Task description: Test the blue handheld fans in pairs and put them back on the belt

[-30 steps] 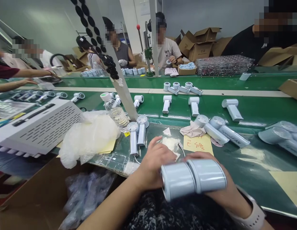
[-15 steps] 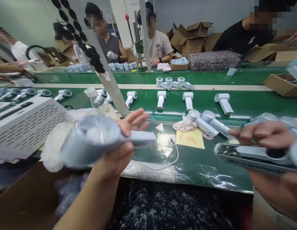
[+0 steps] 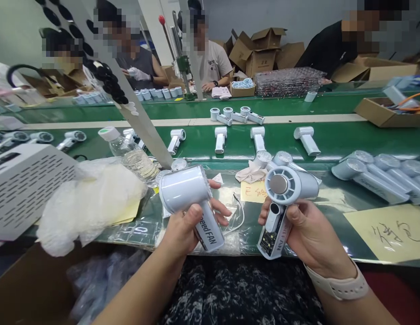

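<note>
My left hand [image 3: 181, 228] is closed around the handle of a pale blue handheld fan [image 3: 184, 188]. Its barrel faces left, and "Speed FAN" lettering runs down the handle. In my right hand [image 3: 313, 232] is a second handheld fan [image 3: 300, 184], held upright with its vaned end and round silver centre towards me. The front of that handle lacks its cover, so a circuit board [image 3: 269, 237] shows inside. Both fans are above the bench's near edge, apart from each other. A white cable [image 3: 243, 212] lies on the bench between them.
Several finished-looking fans [image 3: 382, 180] lie at right behind a yellow note [image 3: 389, 232]. More fans [image 3: 220, 139] stand along the green belt [image 3: 196, 151]. At left are a white slotted box [image 3: 30, 189], plastic bags [image 3: 91, 194], a bottle [image 3: 128, 153] and a slanted post [image 3: 142, 126]. Co-workers sit opposite.
Both fans have been brought closer together in front of me and turned upright. The left one moved right from its sideways pose; the right one moved left, its vaned end now facing me.
</note>
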The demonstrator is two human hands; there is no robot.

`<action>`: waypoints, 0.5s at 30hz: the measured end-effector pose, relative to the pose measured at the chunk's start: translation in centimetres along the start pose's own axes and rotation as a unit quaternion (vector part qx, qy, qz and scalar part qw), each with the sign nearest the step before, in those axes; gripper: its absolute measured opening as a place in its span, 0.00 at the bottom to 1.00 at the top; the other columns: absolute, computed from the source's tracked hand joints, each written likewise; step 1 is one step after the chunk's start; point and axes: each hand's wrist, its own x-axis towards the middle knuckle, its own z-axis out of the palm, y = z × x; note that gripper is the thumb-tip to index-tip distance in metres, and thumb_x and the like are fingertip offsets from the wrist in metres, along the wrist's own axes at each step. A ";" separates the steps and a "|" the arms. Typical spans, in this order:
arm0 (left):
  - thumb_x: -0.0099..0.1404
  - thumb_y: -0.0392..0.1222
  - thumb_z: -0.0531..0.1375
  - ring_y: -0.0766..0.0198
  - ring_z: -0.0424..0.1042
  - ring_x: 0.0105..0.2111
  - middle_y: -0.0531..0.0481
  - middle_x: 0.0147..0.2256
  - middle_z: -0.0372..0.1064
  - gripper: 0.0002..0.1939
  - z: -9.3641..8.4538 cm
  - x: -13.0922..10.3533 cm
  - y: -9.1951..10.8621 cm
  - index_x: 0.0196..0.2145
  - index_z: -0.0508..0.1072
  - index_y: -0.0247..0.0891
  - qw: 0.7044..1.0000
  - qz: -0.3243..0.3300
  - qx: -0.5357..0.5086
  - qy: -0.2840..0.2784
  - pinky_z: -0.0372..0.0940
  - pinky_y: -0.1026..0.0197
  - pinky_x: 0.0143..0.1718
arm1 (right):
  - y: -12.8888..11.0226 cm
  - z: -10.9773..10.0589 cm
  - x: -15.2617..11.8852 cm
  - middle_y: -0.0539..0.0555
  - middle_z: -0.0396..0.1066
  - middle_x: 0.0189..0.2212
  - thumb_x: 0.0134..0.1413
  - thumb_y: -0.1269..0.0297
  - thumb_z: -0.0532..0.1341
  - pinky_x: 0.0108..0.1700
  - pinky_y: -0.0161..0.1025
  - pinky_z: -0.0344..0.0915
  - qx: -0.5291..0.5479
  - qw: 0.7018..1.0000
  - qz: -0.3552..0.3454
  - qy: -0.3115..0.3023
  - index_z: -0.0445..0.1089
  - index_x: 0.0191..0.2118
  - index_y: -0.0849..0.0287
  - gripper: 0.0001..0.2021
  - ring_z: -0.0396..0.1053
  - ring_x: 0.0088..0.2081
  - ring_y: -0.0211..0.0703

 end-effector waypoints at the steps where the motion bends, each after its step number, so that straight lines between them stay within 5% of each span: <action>1: 0.55 0.63 0.67 0.61 0.78 0.25 0.47 0.31 0.78 0.31 0.1 0.1 0.0 0.48 0.71 0.39 1.000 0.011 0.000 0.013 0.72 0.65 0.25 | 0.1 0.1 0.0 0.53 0.76 0.29 0.35 0.50 0.77 0.33 0.42 0.75 0.004 1.000 0.003 0.005 0.77 0.33 0.57 0.20 0.74 0.29 0.45; 5: 0.57 0.58 0.68 0.61 0.78 0.27 0.48 0.35 0.78 0.26 0.4 0.3 -0.3 0.48 0.72 0.41 0.998 0.042 0.008 0.042 0.74 0.63 0.28 | 0.7 0.4 -0.1 0.52 0.76 0.28 0.36 0.53 0.78 0.32 0.41 0.75 0.010 1.000 0.001 0.025 0.76 0.35 0.57 0.21 0.74 0.28 0.44; 11: 0.47 0.48 0.75 0.47 0.74 0.51 0.43 0.52 0.74 0.31 1.4 0.6 -1.2 0.49 0.75 0.41 0.995 0.027 0.035 0.084 0.71 0.51 0.51 | 1.6 0.0 0.2 0.51 0.76 0.29 0.44 0.57 0.75 0.31 0.43 0.73 -0.022 0.999 -0.020 0.028 0.70 0.43 0.54 0.21 0.73 0.27 0.45; 13: 0.47 0.51 0.74 0.44 0.68 0.57 0.43 0.58 0.68 0.32 2.0 0.6 -1.6 0.50 0.75 0.42 0.996 0.020 0.034 0.080 0.68 0.49 0.56 | 2.0 -0.2 0.1 0.52 0.77 0.37 0.49 0.57 0.73 0.35 0.44 0.73 -0.050 0.998 -0.043 0.025 0.65 0.54 0.49 0.27 0.74 0.31 0.46; 15: 0.48 0.59 0.72 0.41 0.61 0.62 0.44 0.62 0.63 0.37 2.9 0.5 -2.4 0.53 0.73 0.43 0.996 0.029 0.045 0.067 0.62 0.47 0.61 | 2.8 -0.3 -0.2 0.57 0.72 0.53 0.50 0.54 0.72 0.44 0.48 0.72 -0.087 0.994 -0.074 0.003 0.50 0.66 0.44 0.43 0.75 0.44 0.51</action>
